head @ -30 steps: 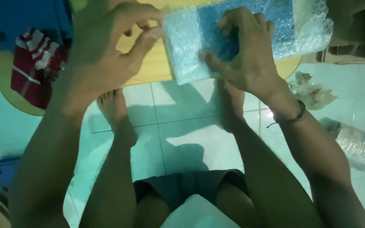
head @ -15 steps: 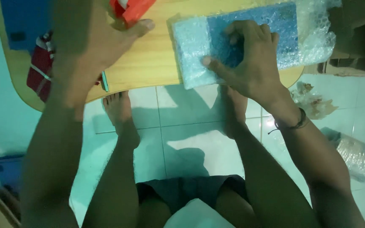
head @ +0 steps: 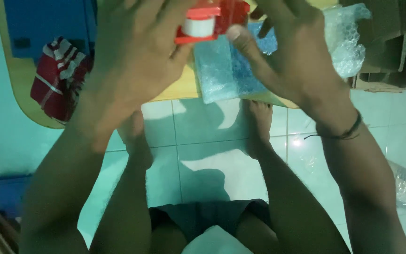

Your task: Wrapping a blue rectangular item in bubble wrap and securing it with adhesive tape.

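While both hands are raised over the near edge of the wooden tabletop [head: 22,80], the work reads as mid-wrap: bubble wrap already covers the parcel, no tape is visible on it, so sealing looks not yet done. Far left on the tabletop: one blue flat box [head: 48,28], and just below it one red-and-white striped cloth [head: 55,77] hanging partly over the edge. Left hand [head: 128,66]: fingers spread wide, palm cupping the side of one red tape dispenser [head: 210,21] with a white roll; its grip is loose, more a support than a pinch. Right hand [head: 297,61]: thumb reaching toward the dispenser's lower edge, other fingers curled behind it; whether they close on the dispenser I cannot tell. Below the dispenser lies one bubble-wrapped blue parcel [head: 226,75], flat on the tabletop, its near end jutting past the edge, excess wrap bunched at its right. One dark wristband [head: 341,134] on the right wrist. Two bare feet on the tiled floor [head: 207,141] beneath.
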